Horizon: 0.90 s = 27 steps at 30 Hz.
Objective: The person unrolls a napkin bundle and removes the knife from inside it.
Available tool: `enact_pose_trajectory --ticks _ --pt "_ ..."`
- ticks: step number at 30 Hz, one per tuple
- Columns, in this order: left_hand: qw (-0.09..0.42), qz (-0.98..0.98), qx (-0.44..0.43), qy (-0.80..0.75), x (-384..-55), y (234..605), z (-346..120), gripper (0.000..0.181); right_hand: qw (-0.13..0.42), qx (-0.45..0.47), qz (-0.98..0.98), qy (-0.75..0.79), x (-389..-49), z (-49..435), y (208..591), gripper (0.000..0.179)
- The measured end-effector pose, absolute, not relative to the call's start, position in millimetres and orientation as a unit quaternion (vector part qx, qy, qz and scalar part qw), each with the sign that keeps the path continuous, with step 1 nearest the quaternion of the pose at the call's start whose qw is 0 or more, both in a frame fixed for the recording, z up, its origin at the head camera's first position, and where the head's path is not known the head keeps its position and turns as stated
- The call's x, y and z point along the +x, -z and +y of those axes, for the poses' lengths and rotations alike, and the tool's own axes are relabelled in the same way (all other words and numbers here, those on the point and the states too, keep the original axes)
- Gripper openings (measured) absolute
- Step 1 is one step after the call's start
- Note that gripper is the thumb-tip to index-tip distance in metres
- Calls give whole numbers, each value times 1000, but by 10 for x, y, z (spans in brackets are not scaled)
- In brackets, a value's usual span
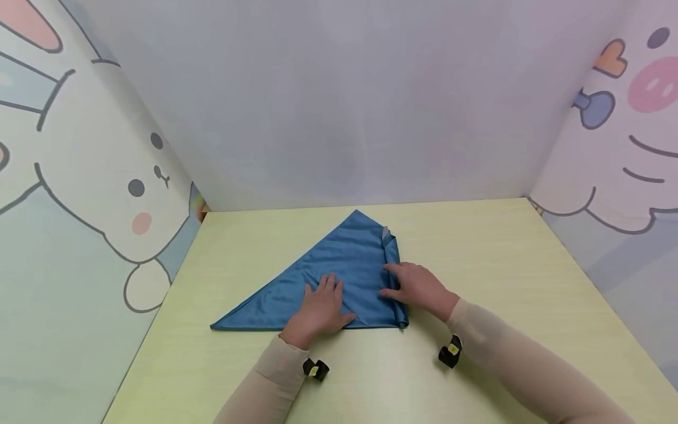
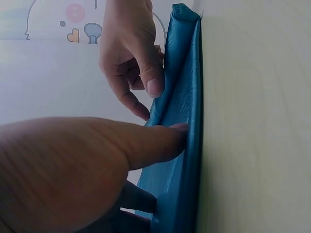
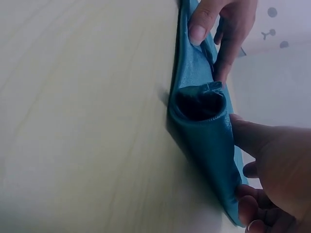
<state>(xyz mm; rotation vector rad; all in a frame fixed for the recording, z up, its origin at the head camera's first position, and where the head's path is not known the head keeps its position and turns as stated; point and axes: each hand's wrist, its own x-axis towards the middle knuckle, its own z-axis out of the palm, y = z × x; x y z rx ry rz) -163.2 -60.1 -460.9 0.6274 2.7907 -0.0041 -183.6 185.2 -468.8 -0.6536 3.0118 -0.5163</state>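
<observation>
A shiny blue cloth [image 1: 349, 253] lies on the table as a triangle, its right side turned into a narrow roll [image 1: 392, 253]. My left hand [image 1: 323, 309] rests on the flat part near the front edge, fingers spread and fairly straight. Over the roll lies my right hand [image 1: 421, 287], thumb and forefinger apart and touching it. The roll's hollow end [image 3: 200, 104] shows in the right wrist view, beside the right thumb. In the left wrist view, the left thumb [image 2: 160, 141] presses on the cloth [image 2: 180, 97] by its folded edge.
A pale wooden table [image 1: 503, 253] carries the cloth. Behind it stands a plain light wall [image 1: 339, 106]. Cartoon-printed panels flank it, with a rabbit [image 1: 106, 165] on the left and a pink-snouted figure [image 1: 625, 135] on the right.
</observation>
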Motion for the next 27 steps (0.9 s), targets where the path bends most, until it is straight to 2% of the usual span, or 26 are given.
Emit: enact_pose_trajectory --ticks 10,21,27 --pt "137 966 218 1 -1624 4592 -606 85 21 -197 970 140 -1835 1900 4720 72" --pt "138 966 220 -8 -1614 4588 -614 84 29 -162 976 146 -1800 1832 4710 58" --pt "138 965 221 -15 -1613 4578 -612 83 39 -140 975 168 -1798 1802 4698 55"
